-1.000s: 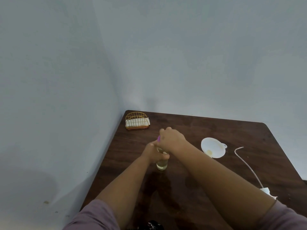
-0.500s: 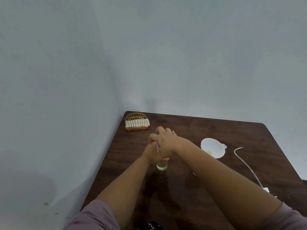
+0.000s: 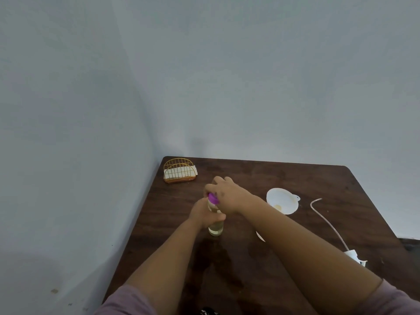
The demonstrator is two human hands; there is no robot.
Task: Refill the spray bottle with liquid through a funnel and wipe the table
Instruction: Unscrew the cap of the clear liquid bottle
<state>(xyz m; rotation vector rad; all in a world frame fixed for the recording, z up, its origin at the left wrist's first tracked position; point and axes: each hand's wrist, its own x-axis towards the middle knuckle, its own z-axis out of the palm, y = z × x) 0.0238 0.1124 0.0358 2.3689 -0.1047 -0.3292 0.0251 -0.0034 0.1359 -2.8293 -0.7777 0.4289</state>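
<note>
- Purple cap (image 3: 213, 198) sits atop the spray bottle (image 3: 215, 226), upright near bench (image 3: 295, 178) centre, long axis vertical.
- Your left hand (image 3: 202, 213) wraps the bottle body from 9 o'clock.
- Your right hand (image 3: 227, 196) curls over the cap from 3 o'clock, likely twisting it; both hands equally near.
- White funnel (image 3: 281, 201) lies at 3 o'clock, apart.
- Napkin holder (image 3: 179, 171) at 11 o'clock, for wiping.

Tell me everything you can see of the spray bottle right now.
The spray bottle stands upright on the dark wooden table, left of the white funnel. Its body looks clear, holding pale yellowish liquid low down. A purple top shows at the neck. The left hand grips the body; the right hand curls over the top.
</note>
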